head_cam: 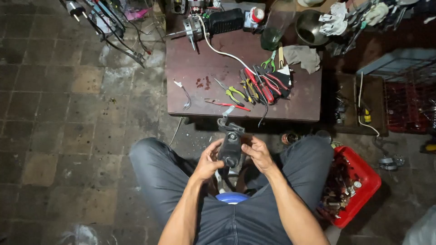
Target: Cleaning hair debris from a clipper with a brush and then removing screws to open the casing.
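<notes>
A dark grey motor-like device point(230, 146) with a metal bracket at its top is held upright between my knees. My left hand point(208, 159) grips its left side. On the right side, my right hand point(257, 152) clasps it with the fingers curled around the body. Just beyond it stands a low brown wooden table point(195, 97). Several pliers and screwdrivers point(259, 86) with red, yellow and green handles lie on the table's right half.
A white cable point(222, 51) runs across the table to a black appliance point(218, 22) at the back. A grey cloth point(303, 56) and a metal bowl point(309, 27) sit at the back right. A red bin of parts point(368, 181) stands by my right knee. The floor is tiled.
</notes>
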